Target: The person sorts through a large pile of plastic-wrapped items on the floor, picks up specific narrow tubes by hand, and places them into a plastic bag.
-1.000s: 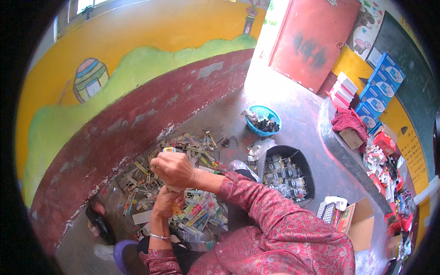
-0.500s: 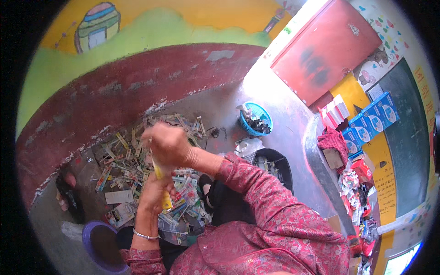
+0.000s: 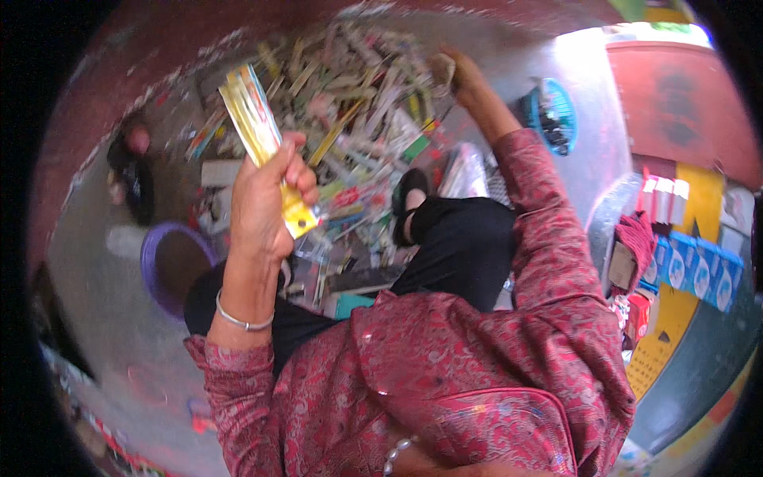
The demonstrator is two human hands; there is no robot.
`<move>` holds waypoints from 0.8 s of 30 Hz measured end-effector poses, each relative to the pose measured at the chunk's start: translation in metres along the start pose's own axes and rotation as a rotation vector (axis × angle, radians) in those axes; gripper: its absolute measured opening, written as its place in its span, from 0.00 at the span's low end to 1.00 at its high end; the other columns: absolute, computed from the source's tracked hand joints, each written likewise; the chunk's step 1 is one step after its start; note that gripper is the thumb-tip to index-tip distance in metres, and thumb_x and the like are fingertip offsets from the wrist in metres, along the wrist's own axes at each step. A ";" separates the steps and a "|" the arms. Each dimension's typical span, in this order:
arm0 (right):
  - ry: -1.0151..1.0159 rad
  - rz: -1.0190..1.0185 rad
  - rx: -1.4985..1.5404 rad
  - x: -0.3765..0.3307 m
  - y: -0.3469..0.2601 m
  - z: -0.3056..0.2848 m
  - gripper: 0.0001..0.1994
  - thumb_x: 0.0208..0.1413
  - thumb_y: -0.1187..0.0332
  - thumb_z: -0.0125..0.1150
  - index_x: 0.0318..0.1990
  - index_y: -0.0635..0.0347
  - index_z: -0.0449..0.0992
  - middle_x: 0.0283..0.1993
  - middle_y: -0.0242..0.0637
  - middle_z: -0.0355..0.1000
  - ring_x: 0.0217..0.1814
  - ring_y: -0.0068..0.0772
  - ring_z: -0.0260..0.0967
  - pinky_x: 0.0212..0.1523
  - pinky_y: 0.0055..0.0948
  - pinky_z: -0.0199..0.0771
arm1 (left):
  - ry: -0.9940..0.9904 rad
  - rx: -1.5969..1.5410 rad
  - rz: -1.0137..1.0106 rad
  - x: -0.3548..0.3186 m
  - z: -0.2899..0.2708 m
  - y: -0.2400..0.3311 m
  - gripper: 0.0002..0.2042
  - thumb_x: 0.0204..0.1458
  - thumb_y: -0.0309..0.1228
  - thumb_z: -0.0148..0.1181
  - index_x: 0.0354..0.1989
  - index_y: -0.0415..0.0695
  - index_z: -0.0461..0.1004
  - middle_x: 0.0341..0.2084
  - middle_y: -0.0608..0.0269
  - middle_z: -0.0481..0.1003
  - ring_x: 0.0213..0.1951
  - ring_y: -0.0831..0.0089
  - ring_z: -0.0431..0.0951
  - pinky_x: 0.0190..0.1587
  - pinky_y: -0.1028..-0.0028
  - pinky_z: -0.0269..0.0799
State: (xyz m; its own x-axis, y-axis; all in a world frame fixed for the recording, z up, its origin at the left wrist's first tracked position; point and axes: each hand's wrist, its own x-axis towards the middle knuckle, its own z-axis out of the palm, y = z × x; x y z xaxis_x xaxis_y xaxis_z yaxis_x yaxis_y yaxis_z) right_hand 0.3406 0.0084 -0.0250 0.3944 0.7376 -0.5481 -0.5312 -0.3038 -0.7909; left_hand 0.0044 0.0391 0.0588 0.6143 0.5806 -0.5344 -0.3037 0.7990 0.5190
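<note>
My left hand (image 3: 269,195) is closed round a slim packet (image 3: 253,115), clear with yellow stripes and a yellow end that has a dark hole. The packet sticks up past my thumb, and its yellow end shows below my fingers. My right hand (image 3: 467,78) is stretched out to the far right edge of the heap. Its fingers look curled at a small pale thing (image 3: 441,73), too blurred to name. Between and beyond my hands, a heap of slim packets (image 3: 350,103) and loose wrappers spreads over the floor.
A purple basin (image 3: 151,270) stands at the left, near a black bag (image 3: 135,179). At the right are a blue basket (image 3: 563,111) with dark contents, clear plastic (image 3: 467,173), blue boxes (image 3: 699,269) and a red door (image 3: 683,103). My shoe (image 3: 411,191) is beside the heap.
My hands have come apart: the right has moved away to the right, and the left has risen with the striped packet. The view has tilted downward.
</note>
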 end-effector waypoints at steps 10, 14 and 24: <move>0.032 -0.148 -0.826 0.064 0.163 -0.057 0.09 0.43 0.66 0.57 0.29 0.61 0.76 0.27 0.36 0.73 0.28 0.30 0.70 0.30 0.30 0.70 | 0.240 0.146 0.040 0.023 -0.003 -0.031 0.13 0.53 0.32 0.50 0.44 0.38 0.64 0.11 0.75 0.53 0.13 0.85 0.53 0.15 0.83 0.50; -0.072 -0.367 -0.956 0.101 0.239 -0.068 0.20 0.43 0.53 0.52 0.31 0.63 0.75 0.28 0.51 0.71 0.30 0.48 0.70 0.33 0.40 0.69 | 0.124 0.161 -0.117 0.047 0.009 -0.050 0.12 0.54 0.32 0.47 0.42 0.37 0.65 0.10 0.75 0.51 0.12 0.85 0.51 0.13 0.83 0.48; -1.155 0.091 0.257 -0.008 0.135 -0.018 0.32 0.53 0.43 0.43 0.55 0.63 0.60 0.55 0.40 0.61 0.59 0.32 0.55 0.59 0.36 0.50 | -0.068 0.348 -0.495 0.103 0.021 -0.121 0.15 0.55 0.42 0.44 0.28 0.41 0.66 0.12 0.60 0.64 0.20 0.65 0.69 0.26 0.66 0.69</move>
State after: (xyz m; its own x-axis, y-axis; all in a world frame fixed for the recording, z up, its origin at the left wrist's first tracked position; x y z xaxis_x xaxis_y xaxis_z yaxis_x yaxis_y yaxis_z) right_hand 0.2790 -0.0492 -0.1325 -0.4930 0.8668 0.0751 -0.7093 -0.3504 -0.6116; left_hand 0.1196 -0.0010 -0.0455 0.6701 0.1328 -0.7303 0.2790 0.8667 0.4136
